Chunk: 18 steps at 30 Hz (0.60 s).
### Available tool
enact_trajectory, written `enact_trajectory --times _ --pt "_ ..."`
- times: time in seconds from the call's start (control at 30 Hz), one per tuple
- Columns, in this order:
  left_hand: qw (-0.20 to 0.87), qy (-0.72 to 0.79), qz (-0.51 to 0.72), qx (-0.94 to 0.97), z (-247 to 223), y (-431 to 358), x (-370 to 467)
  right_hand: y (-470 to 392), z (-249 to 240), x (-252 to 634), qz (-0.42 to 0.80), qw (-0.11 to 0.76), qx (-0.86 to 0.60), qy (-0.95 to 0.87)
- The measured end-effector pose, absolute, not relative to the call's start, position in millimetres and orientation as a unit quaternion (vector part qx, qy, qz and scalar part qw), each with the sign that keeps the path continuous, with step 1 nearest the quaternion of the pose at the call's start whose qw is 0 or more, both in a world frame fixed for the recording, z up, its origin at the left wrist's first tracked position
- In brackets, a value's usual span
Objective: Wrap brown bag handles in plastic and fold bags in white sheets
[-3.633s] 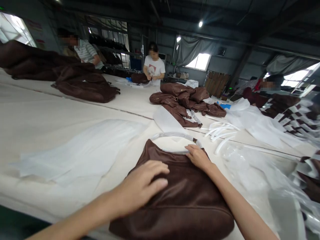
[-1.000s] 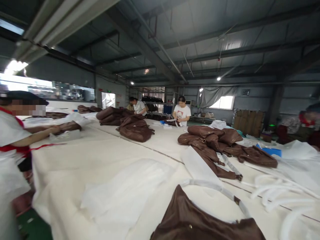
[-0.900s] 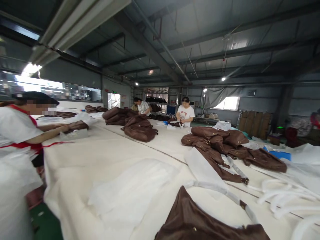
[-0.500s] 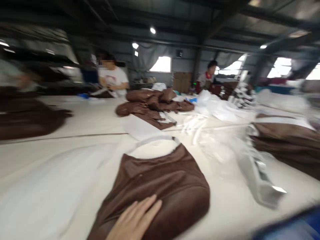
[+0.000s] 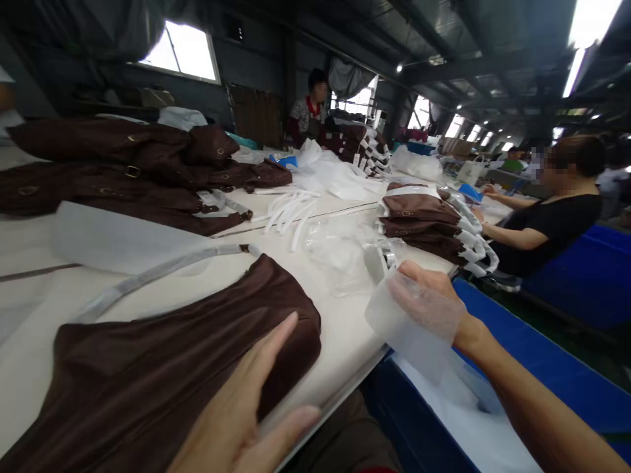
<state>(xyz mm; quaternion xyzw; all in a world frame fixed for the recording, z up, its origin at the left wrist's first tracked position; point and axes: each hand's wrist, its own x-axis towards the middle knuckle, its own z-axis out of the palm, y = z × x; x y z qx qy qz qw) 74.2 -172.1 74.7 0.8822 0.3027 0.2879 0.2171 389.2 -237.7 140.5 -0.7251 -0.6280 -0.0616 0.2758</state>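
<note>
Bags of brown leather cover a long white table (image 5: 39,309). Nearest, a flat brown bag (image 5: 162,368) lies at the table's front edge, its strap wrapped in white; nothing shows inside it. The left hand (image 5: 246,414) rests open on it, fingers spread. The right hand (image 5: 428,295), just past the edge, grips a clear plastic bag (image 5: 409,322), seemingly empty. Behind lies a stack of wrapped bags (image 5: 428,226).

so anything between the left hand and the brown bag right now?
Nothing visible. The left hand lies flat on the near end of the brown bag, open, touching it. The right hand is off to the side, its grip shut on a translucent plastic sheet at the table edge.
</note>
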Motion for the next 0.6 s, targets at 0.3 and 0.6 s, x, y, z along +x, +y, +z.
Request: enact_trajectory --times 0.3,0.6 --pt "0.412 0.277 0.416 0.762 88 -215 122 -227 151 303 0.058 0.335 -0.58 -0.74" --pt "0.599 0.28 0.309 0.684 106 -191 80 -247 97 328 0.576 0.219 -0.546 -0.568"
